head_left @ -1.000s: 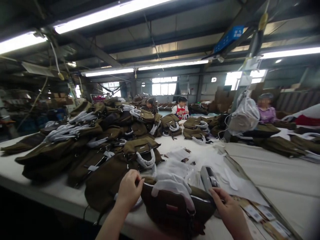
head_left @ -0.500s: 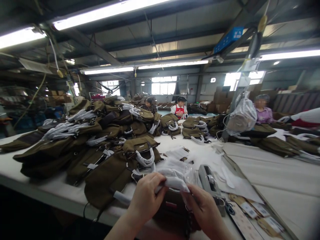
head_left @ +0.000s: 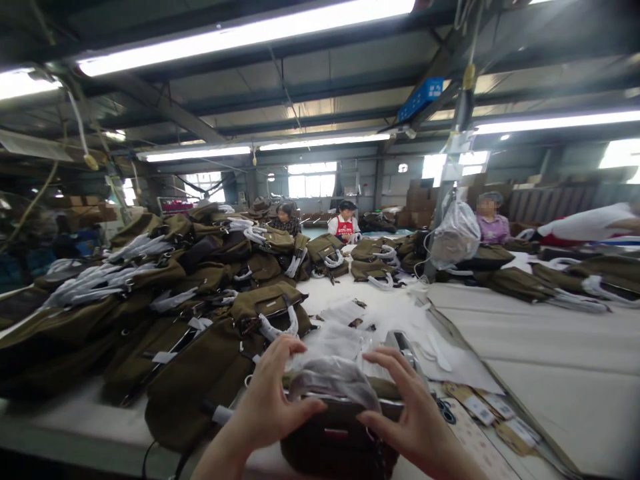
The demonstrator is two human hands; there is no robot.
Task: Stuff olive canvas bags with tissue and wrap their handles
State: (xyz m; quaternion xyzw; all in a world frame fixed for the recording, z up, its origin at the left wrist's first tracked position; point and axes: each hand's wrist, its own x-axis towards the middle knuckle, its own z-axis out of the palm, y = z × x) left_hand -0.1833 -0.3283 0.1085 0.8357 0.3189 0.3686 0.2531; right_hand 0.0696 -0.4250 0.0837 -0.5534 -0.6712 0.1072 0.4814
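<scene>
A dark brown bag (head_left: 335, 443) lies at the near edge of the white table (head_left: 550, 373), its handle wrapped in white foam sheet (head_left: 333, 377). My left hand (head_left: 273, 400) grips the left side of the bag's top and the wrapped handle, fingers curled over it. On the right side, my right hand (head_left: 407, 413) holds the same bag, thumb and fingers spread around its upper edge. Both hands lie close together over the bag.
A big heap of olive-brown bags (head_left: 165, 293) with white-wrapped handles fills the table's left. Thin white sheets (head_left: 350, 320) and paper tags (head_left: 495, 413) lie beside the bag. A plastic sack (head_left: 455, 237) hangs from a post. Other people sit at the far end.
Both hands came together from the bag's outer sides onto its wrapped handle, then spread again around the top. The view shifted right and slightly up.
</scene>
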